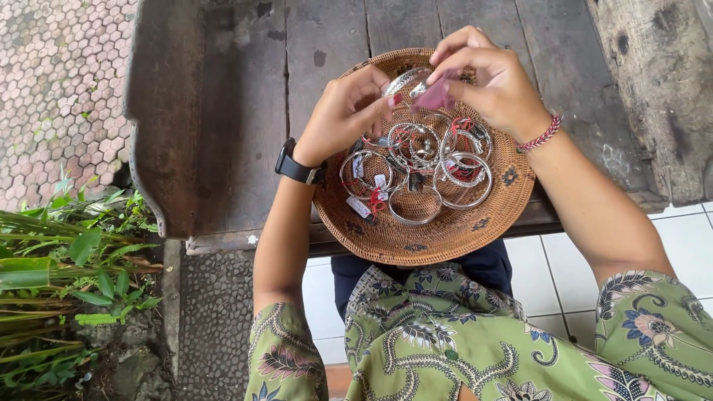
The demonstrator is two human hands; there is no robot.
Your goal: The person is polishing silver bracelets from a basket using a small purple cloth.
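A round woven basket tray (386,238) rests on a weathered wooden bench and holds several silver bangles (416,167) with small tags and red threads. Above the tray, my left hand (343,113), with a black watch on the wrist, pinches one silver bangle (405,80). My right hand (490,78), wearing a red braided wristband, holds a small pink cloth (434,96) pressed against that bangle. Both hands hover over the far half of the tray.
The dark wooden bench (245,111) has a raised edge on the left. Green plants (67,267) grow at the lower left beside a pebble floor. White floor tiles (553,275) lie under the bench. My green patterned sleeves fill the bottom.
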